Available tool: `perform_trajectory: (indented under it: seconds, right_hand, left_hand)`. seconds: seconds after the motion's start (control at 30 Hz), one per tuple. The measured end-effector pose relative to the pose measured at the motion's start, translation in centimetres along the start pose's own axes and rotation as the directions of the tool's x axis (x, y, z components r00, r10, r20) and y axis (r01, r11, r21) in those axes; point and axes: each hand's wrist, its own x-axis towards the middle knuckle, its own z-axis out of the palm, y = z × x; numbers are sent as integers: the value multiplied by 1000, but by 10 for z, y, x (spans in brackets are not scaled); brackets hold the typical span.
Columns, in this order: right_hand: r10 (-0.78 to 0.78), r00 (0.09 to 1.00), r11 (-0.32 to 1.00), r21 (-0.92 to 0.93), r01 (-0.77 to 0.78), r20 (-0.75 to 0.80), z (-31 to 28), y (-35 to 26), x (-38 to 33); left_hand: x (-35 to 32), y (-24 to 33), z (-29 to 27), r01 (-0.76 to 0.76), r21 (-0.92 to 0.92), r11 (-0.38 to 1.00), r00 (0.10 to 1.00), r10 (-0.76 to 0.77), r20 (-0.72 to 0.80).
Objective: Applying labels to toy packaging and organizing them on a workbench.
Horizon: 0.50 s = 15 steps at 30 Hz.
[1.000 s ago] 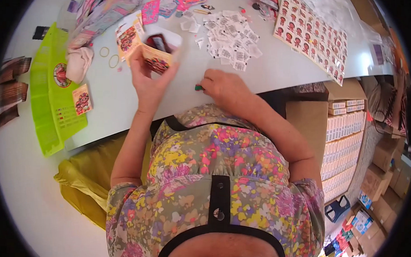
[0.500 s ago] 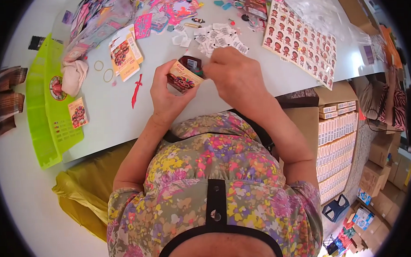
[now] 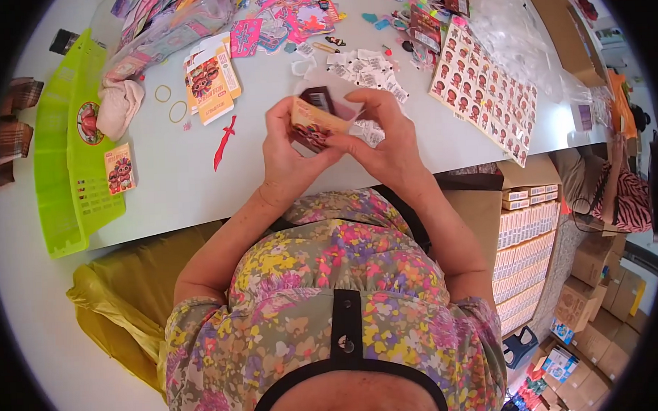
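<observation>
Your bench [image 3: 198, 188] has a white top, evenly lit, with no hard shadows on it. At its left end sits a lime-green plastic basket [image 3: 60, 179]. Toward the far right corner a large sheet of printed stickers [image 3: 488, 102] lies flat, with clear plastic bags [image 3: 515, 32] beyond it and a brown cardboard box [image 3: 562, 23] at the corner. Below the bench edge on your left hangs a mustard-yellow bag [image 3: 122, 300]. On your right stands an open carton packed with rows of small white boxes [image 3: 526, 256]. Beyond it, brown cartons [image 3: 600, 283] crowd a grey floor [image 3: 563, 259].
</observation>
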Motion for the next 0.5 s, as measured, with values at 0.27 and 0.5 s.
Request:
perform_trajectory:
  seconds: [0.27, 0.5]
  right_hand:
    - [255, 918, 955, 69, -288, 302, -20, -8, -2]
    - [230, 869, 899, 245, -362, 439, -14, 12, -19]
  left_hand:
    - [-12, 3, -14, 207, -204, 957, 962, -161, 222]
    - [-36, -1, -16, 350, -225, 909, 911, -274, 310]
